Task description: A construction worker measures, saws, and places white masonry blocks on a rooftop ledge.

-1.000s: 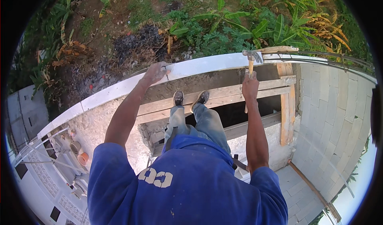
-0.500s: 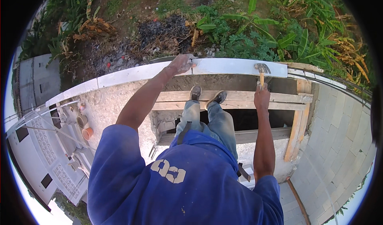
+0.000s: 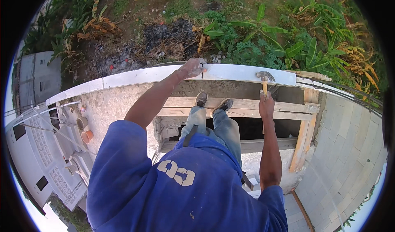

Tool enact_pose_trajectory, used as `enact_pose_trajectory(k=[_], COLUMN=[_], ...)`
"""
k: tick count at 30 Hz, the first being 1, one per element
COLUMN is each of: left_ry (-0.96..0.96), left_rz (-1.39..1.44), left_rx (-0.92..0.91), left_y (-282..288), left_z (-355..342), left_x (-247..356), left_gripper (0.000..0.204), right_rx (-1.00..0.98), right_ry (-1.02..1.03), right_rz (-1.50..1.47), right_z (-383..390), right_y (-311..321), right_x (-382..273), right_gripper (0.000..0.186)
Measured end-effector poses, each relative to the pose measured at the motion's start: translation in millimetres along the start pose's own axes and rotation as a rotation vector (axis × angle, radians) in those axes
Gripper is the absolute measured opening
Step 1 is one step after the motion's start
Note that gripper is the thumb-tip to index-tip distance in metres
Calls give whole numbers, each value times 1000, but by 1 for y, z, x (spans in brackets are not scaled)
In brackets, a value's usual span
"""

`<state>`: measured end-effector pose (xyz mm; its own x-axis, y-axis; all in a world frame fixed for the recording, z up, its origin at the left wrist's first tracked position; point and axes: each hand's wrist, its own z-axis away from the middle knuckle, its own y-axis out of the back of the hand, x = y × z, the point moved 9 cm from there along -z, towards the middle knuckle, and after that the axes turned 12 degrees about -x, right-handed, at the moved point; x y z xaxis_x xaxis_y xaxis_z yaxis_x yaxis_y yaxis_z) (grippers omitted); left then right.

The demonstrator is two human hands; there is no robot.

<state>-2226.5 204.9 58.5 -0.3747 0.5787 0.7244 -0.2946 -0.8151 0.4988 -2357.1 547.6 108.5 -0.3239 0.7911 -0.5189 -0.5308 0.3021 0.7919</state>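
Observation:
My left hand (image 3: 191, 68) rests on the row of white blocks along the wall top, beside the dark joint between a left block (image 3: 144, 75) and a right block (image 3: 238, 72). Its dusty fingers are apart, with the tips around the joint. My right hand (image 3: 266, 105) is closed round the wooden handle of a claw hammer (image 3: 265, 76). The metal head appears over the right part of the right block, claw pointing right; I cannot tell whether it touches. The handle's lower end shows below my fist.
My shoes (image 3: 201, 99) stand by wooden planks (image 3: 247, 105) laid across a dark opening. An upright timber (image 3: 302, 143) and a grey block wall (image 3: 345, 145) lie to the right. Buckets (image 3: 87, 136) sit at left. Beyond the blocks, plants (image 3: 263, 30) grow lower down.
The hammer has shifted slightly left over the right block, its head turned a little, and my right hand has dropped slightly. My left hand stays by the joint.

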Motion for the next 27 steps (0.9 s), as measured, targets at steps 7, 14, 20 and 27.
enact_pose_trajectory(k=[7, 14, 20, 27], left_ry=[-50, -75, -26, 45], left_rz=[24, -126, -448, -558], left_rx=[-77, -74, -45, -29], left_y=[-9, -2, -21, -26], left_z=[-11, 13, 11, 11], left_x=[-4, 19, 20, -20], left_gripper=[35, 77, 96, 97], right_rx=[-10, 69, 182, -14], right_ry=[-511, -702, -677, -707], right_rz=[-1226, -1529, -1550, -1549], right_z=[75, 123, 82, 3], right_y=[-8, -14, 38, 54], right_x=[53, 162, 224, 257], right_gripper=[26, 26, 25, 25])
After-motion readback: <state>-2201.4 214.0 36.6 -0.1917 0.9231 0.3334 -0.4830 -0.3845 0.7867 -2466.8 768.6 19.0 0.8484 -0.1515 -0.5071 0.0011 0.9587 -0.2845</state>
